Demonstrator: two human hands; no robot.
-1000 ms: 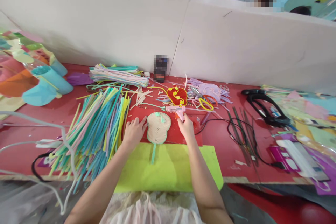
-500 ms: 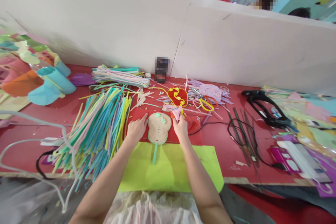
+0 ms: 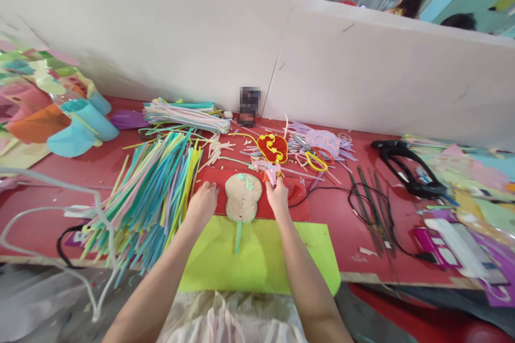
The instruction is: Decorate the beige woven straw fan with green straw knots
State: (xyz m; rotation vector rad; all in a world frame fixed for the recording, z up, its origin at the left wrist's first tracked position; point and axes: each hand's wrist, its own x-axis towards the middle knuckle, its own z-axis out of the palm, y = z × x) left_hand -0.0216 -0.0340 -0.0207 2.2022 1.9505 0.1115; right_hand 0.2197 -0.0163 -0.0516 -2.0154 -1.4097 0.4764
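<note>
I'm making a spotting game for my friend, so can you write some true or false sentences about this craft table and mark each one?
1. The right hand holds a pink glue gun. True.

2. The left hand holds the scissors. False: the scissors lie on the table, over on the right, and the left hand is beside the cream fan.

3. A big pile of colourful pipe cleaners lies left of the cream fan. True.

4. The cream fan's handle is red. False: it is mint green.

5. The handle reaches over a lime-green sheet. True.
</note>
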